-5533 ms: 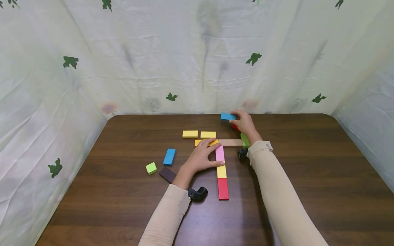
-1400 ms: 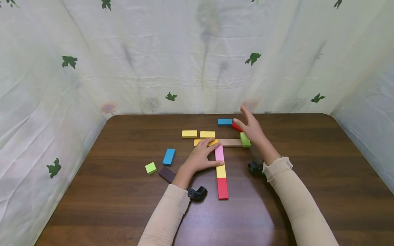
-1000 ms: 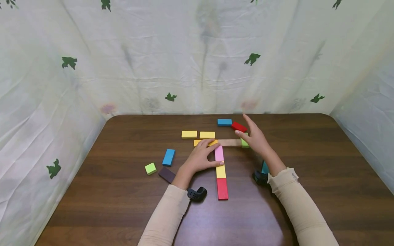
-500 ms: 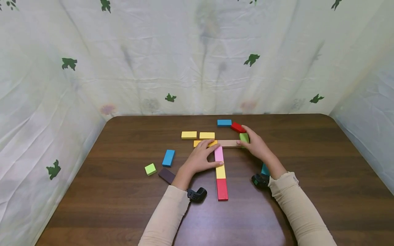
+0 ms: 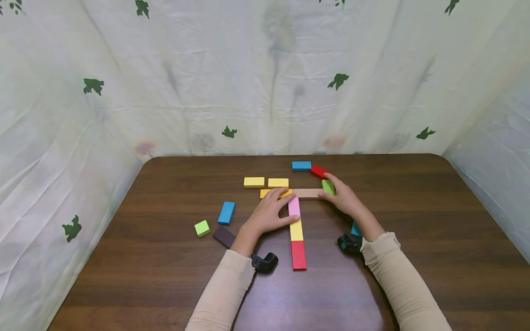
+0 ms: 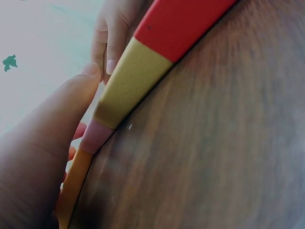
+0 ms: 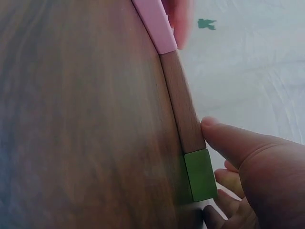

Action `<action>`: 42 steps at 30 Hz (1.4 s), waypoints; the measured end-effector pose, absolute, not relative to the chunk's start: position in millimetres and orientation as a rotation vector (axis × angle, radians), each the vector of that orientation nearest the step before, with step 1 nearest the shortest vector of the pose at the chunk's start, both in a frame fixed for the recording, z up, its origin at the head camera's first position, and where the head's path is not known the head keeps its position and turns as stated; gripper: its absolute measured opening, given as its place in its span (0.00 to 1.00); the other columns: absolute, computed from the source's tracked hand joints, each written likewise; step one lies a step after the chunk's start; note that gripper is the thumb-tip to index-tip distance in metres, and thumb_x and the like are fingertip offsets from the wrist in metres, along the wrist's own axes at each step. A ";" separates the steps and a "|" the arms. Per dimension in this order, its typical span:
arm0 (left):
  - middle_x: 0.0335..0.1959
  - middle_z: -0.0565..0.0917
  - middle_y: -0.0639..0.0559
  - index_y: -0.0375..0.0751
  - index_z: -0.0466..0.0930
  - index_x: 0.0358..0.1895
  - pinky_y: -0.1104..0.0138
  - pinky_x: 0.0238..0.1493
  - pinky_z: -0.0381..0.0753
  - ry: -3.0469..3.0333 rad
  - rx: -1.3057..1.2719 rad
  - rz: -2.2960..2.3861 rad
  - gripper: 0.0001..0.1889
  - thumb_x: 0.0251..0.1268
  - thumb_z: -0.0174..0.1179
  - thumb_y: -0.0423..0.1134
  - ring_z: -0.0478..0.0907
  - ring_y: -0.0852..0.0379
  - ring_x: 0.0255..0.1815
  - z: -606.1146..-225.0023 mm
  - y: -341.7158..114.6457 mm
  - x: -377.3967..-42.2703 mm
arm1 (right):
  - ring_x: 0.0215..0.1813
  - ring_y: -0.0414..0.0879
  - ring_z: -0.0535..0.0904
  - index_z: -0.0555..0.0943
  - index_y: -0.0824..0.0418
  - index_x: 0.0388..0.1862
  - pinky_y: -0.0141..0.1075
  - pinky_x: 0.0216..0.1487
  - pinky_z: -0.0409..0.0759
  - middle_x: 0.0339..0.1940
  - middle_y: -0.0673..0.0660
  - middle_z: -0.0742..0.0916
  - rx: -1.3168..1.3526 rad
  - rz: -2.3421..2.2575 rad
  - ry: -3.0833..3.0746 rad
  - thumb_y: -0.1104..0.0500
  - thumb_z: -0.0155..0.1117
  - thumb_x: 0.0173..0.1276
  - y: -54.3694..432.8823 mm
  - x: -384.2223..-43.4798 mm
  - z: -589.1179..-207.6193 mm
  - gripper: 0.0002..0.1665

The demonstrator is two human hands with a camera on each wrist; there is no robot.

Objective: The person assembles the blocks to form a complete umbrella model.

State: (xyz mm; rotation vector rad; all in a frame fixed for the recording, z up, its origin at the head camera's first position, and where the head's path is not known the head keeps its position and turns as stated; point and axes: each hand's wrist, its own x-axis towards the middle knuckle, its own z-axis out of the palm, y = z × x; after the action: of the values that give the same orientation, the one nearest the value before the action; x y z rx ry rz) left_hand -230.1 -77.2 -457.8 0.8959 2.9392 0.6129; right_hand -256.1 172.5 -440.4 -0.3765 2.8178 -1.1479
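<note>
Wooden blocks lie joined on the table. My left hand (image 5: 269,214) rests with spread fingers over the orange block (image 5: 265,194), its thumb across the column of pink block (image 5: 294,206), yellow block (image 5: 296,232) and red block (image 5: 298,255). My right hand (image 5: 344,196) lies around the outer end of the row. Its thumb touches the light brown block (image 7: 183,105) near the green block (image 7: 201,175), and a forefinger reaches the slanted red block (image 5: 319,171). The fingers behind the green block are partly hidden. A blue block (image 5: 301,166) meets the red one's far end.
Two yellow blocks (image 5: 254,182) lie behind the orange one. Left of my left hand are a blue block (image 5: 226,213), a small green block (image 5: 202,228) and a dark block (image 5: 224,236). Another blue block (image 5: 355,229) shows partly beside my right wrist.
My right hand set the blue block down at the back, let go, and came back toward me to the green block. My left hand has stayed in place.
</note>
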 end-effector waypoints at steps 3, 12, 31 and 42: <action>0.67 0.57 0.52 0.56 0.60 0.66 0.55 0.63 0.52 2.939 0.886 0.587 0.37 0.54 0.48 0.67 0.49 0.51 0.67 -456.4 -76.7 -229.9 | 0.63 0.59 0.59 0.54 0.62 0.69 0.53 0.60 0.56 0.66 0.66 0.63 -0.371 -1.157 2.813 0.50 0.60 0.63 172.3 -255.9 -440.4 0.42; 0.65 0.59 0.50 0.51 0.61 0.66 0.57 0.62 0.54 2.985 0.941 0.599 0.37 0.55 0.50 0.65 0.51 0.51 0.66 -449.5 -75.3 -228.7 | 0.63 0.59 0.59 0.54 0.62 0.69 0.53 0.61 0.56 0.66 0.66 0.63 -0.371 -1.146 2.813 0.50 0.59 0.63 172.6 -256.6 -440.3 0.41; 0.65 0.60 0.49 0.43 0.58 0.67 0.57 0.63 0.54 3.085 0.988 0.644 0.42 0.52 0.55 0.64 0.55 0.52 0.65 -416.1 -105.9 -210.8 | 0.58 0.58 0.62 0.53 0.60 0.69 0.53 0.58 0.60 0.65 0.65 0.63 -0.350 -1.141 2.810 0.49 0.60 0.62 173.1 -257.6 -442.2 0.42; 0.64 0.62 0.45 0.37 0.58 0.66 0.55 0.62 0.56 3.124 1.005 0.652 0.43 0.52 0.59 0.60 0.56 0.49 0.65 -414.1 -146.7 -206.4 | 0.62 0.58 0.59 0.53 0.59 0.70 0.53 0.60 0.57 0.67 0.64 0.62 -0.350 -1.151 2.804 0.48 0.60 0.62 174.7 -259.0 -443.8 0.43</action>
State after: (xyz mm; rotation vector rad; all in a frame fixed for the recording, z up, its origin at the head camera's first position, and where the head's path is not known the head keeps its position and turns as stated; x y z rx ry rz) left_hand -206.4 -146.7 -414.1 1.0046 3.1244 0.6520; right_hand -259.0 174.7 -443.8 -0.3497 2.8037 -1.1505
